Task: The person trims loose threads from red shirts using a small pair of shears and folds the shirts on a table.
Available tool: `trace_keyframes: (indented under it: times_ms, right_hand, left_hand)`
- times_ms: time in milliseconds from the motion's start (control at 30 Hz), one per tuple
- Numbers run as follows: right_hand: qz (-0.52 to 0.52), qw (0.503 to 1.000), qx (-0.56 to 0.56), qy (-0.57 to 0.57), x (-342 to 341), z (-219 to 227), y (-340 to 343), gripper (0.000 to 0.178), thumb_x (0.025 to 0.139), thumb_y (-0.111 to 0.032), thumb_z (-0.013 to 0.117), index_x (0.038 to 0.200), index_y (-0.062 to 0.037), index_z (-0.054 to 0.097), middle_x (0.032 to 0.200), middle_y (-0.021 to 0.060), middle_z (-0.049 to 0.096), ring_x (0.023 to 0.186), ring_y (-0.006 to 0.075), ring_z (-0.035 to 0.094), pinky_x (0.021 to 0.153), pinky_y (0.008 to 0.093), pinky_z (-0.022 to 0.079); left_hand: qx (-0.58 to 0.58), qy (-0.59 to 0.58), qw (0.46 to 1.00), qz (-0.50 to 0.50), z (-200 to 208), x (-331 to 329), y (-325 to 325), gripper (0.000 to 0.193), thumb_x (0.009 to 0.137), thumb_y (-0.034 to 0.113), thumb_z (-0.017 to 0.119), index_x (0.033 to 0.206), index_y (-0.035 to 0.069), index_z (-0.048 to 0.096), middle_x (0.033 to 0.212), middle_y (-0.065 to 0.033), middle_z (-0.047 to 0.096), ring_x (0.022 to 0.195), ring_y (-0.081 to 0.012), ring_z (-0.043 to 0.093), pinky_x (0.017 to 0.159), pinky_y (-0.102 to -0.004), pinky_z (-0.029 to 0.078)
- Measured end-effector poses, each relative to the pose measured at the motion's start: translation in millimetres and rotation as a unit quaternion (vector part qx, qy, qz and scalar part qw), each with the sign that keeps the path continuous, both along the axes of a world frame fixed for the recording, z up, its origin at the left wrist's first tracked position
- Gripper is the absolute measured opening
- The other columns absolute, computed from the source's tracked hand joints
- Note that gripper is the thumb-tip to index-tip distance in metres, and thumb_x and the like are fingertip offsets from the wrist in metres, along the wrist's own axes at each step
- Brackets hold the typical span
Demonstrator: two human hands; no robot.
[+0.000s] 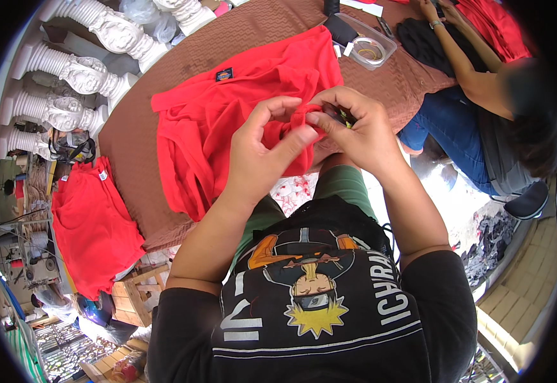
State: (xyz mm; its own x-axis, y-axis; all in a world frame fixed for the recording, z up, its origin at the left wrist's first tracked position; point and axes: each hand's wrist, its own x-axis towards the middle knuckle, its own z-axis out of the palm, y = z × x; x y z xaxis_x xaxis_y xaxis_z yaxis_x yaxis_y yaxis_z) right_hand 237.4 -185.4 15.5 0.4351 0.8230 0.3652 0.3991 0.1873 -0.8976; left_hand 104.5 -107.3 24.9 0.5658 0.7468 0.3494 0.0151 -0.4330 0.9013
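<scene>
A red garment (205, 121) with a small dark label lies spread and rumpled on the brown-covered table. One edge of it is lifted up toward me. My left hand (259, 143) pinches that folded edge between thumb and fingers. Right beside it, my right hand (361, 131) is closed on the same bit of red cloth, thumb pressed down on it. Tucked in the right palm is a small dark object (339, 115) with yellow-green bits, mostly covered by the fingers, so its kind is unclear.
A clear plastic box (368, 51) with a ring of coiled strand stands on the brown tablecloth (131, 134). To the right, another person (476, 83) handles dark cloth. White ornate columns (74, 73) line the far left. More red garments (93, 223) hang at the table's left edge.
</scene>
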Motion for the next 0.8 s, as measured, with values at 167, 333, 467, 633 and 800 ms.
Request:
trace_keyframes:
  times_ms: [167,333,467,633,800]
  right_hand:
    - [0.046,0.997,-0.011,0.063,4,-1,-2,0.016,0.08,-0.006,0.07,0.094,-0.0014,0.064,0.083,0.0051,0.065,0.077,0.0098,0.057,0.07,0.0248,0.046]
    - [-0.018,0.993,-0.049,-0.105,11,20,-10,0.02,0.08,-0.006,0.069,0.098,-0.0019,0.063,0.092,0.0079,0.063,0.081,0.0161,0.058,0.073,0.0281,0.047]
    - [-0.001,0.984,0.037,-0.174,20,33,-18,0.023,0.078,-0.009,0.067,0.1,-0.0051,0.061,0.094,0.0121,0.061,0.083,0.0301,0.06,0.073,0.0352,0.049]
    - [0.044,0.96,0.069,-0.269,26,44,-17,0.024,0.075,-0.008,0.067,0.099,-0.0077,0.063,0.093,0.0083,0.061,0.09,0.0274,0.059,0.083,0.0374,0.044]
    - [0.024,0.928,0.068,-0.365,24,45,-16,0.024,0.073,-0.004,0.068,0.097,-0.008,0.066,0.091,0.006,0.061,0.092,0.0235,0.059,0.1,0.0426,0.032]
  left_hand:
    - [-0.004,0.002,0.998,-0.065,0,-13,20,0.018,0.089,0.008,0.061,0.104,-0.002,0.063,0.096,-0.0037,0.065,0.091,-0.008,0.057,0.085,-0.0226,0.044]
    - [-0.142,-0.013,0.984,-0.108,-5,-21,29,0.02,0.089,0.009,0.062,0.105,-0.003,0.063,0.098,-0.0039,0.065,0.092,-0.0075,0.057,0.085,-0.0217,0.044]
    - [-0.126,-0.015,0.986,-0.11,1,-19,24,0.02,0.088,0.008,0.063,0.105,-0.003,0.063,0.099,-0.0037,0.065,0.092,-0.0072,0.057,0.084,-0.0214,0.045]
    - [-0.081,0.006,0.992,-0.092,-3,-19,25,0.021,0.086,0.006,0.065,0.105,-0.002,0.063,0.099,-0.0036,0.065,0.092,-0.0072,0.057,0.084,-0.0215,0.045]
    - [-0.076,0.009,0.992,-0.105,-3,-20,23,0.02,0.085,0.006,0.066,0.104,-0.002,0.064,0.097,-0.0035,0.065,0.09,-0.0072,0.057,0.082,-0.0214,0.045]
